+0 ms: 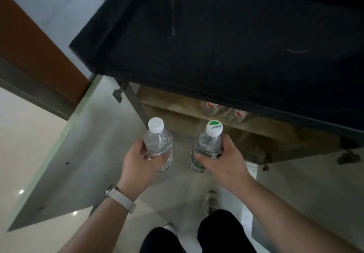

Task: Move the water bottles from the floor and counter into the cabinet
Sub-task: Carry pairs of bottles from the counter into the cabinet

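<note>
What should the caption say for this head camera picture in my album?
Left hand and right hand each hold a water bottle before the open cabinet.

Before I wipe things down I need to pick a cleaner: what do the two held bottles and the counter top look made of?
Both bottles, left and right, look like thin clear plastic: see-through ribbed walls, opaque white screw caps. The counter top looks like dark polished stone or laminate; it reflects a glass faintly, but the exact material is unclear.

Single head view, looking steeply down from above counter (216,45) edge, close over open cabinet (177,103) front.
</note>
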